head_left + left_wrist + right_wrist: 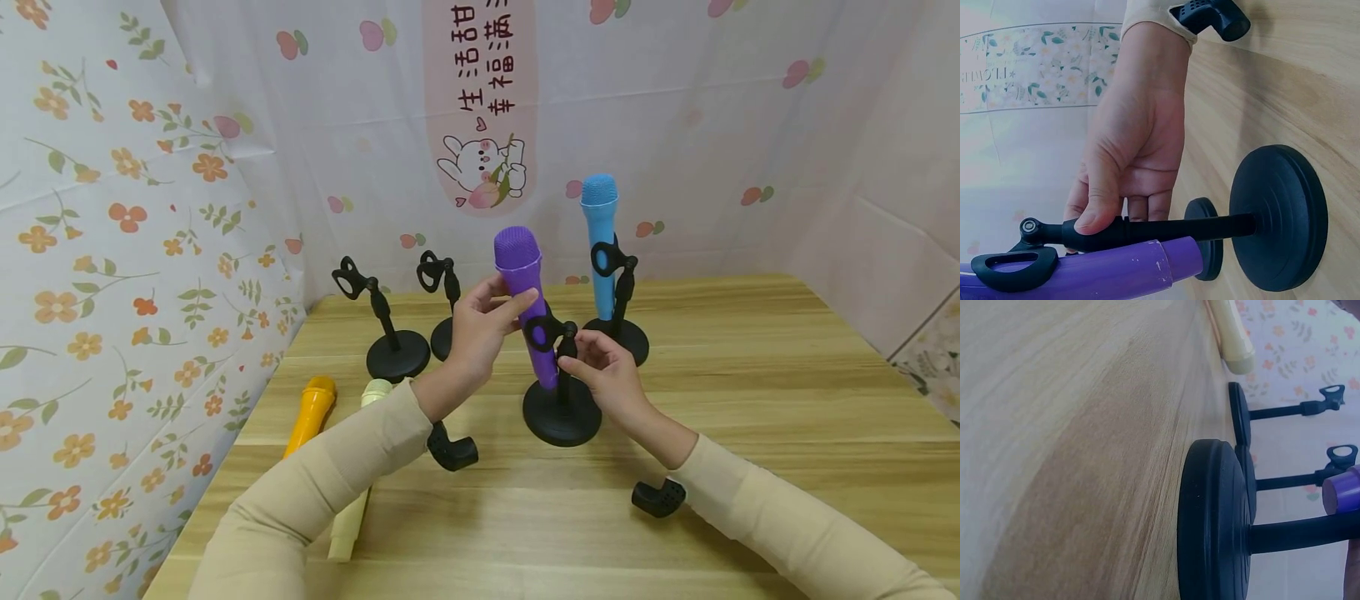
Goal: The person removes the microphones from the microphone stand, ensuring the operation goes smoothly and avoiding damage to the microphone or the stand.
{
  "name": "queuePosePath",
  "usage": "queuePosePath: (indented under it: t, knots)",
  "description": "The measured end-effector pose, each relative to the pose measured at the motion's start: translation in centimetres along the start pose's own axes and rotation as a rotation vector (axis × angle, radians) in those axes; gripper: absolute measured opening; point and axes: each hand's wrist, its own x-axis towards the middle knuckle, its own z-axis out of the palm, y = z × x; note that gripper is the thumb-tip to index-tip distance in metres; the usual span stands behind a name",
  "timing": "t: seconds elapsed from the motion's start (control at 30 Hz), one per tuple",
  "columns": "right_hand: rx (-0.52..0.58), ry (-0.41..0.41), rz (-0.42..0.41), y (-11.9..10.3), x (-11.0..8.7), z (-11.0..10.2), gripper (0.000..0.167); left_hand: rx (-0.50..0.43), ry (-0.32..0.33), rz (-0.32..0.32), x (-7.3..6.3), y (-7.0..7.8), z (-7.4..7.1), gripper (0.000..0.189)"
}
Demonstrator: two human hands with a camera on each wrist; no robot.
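My left hand (477, 332) grips a purple microphone (517, 250) just below its mesh head. The microphone leans slightly and passes through the ring clip of a black desk stand (561, 423), its lower end hanging beside the post above the round base. With thumb and fingers, my right hand (613, 383) pinches the upper post under the clip joint. The left wrist view shows this right hand (1141, 134) on the post, with the purple microphone (1119, 274) in the clip. In the right wrist view the stand's base (1210, 519) stands on the table.
A blue microphone (600, 217) sits in another stand (633, 340) behind on the right. Two stands with bare clips (397, 354) (441, 337) are at the back left. An orange microphone (311, 412) and a pale yellow one (347, 533) lie on the table (540, 533) at left.
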Motion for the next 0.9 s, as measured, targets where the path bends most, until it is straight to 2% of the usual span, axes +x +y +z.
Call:
queuePosePath:
  t: [0.63,0.9]
  knots:
    - [0.012,0.010,-0.002,0.1,0.0,0.1,0.030,-0.041,0.011,0.002,0.6,1.4,-0.3,0.037]
    - [0.006,0.015,-0.006,0.2,0.0,0.0,0.031,-0.087,0.021,0.005,0.8,2.0,-0.3,0.038]
